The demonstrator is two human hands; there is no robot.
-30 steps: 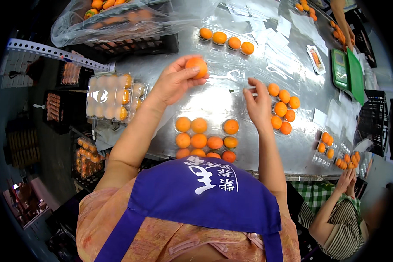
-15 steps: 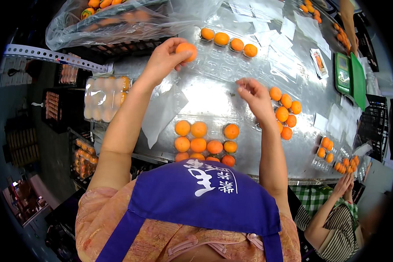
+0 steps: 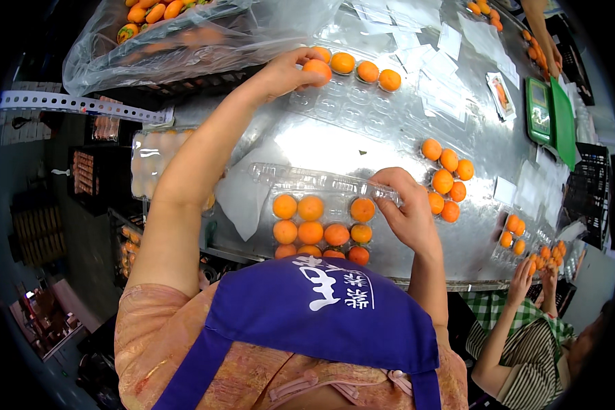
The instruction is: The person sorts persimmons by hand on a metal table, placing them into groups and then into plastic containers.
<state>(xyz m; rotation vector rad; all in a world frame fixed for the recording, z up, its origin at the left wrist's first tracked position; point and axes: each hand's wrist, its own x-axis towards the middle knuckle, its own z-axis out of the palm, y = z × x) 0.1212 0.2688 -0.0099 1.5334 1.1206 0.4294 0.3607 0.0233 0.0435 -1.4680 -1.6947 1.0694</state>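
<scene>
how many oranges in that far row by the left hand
4, in a row at the table's far edge: one under the left hand, then three running right. The hand may hide another.

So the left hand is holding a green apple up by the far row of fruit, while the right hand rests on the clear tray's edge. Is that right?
Not quite. In the head view the left hand holds an orange fruit, not a green apple, beside the far row of fruit. The right hand does touch the edge of the clear tray.
</scene>
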